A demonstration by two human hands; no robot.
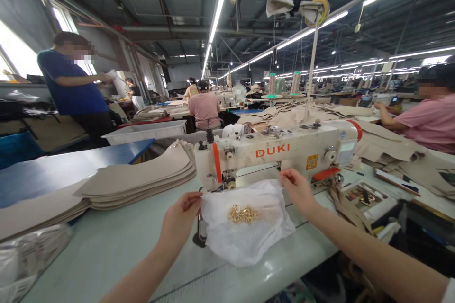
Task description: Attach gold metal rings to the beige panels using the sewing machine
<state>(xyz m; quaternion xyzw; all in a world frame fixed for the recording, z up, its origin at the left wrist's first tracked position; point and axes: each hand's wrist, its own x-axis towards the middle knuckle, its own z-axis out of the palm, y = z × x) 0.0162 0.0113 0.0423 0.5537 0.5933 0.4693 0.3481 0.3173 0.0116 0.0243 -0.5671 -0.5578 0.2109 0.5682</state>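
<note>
Closest, two bare forearms (366, 250) reach over a pale green table (117, 241). With the thin white wrapping (245, 244) as dial centre, beige panels (142, 175) are stacked at ten o'clock, a white sewing machine (241, 151) stands at twelve, and farther off toward ten in this strip-lit hall stands a blue-shirted co-worker (73, 85). The left arm slants in from eight, the right from four. The left hand (183, 206) pinches the wrapping's edge at ten, the right hand (298, 191) at one; small gold pieces (245, 214) sit at its middle, on or inside I can't tell.
</note>
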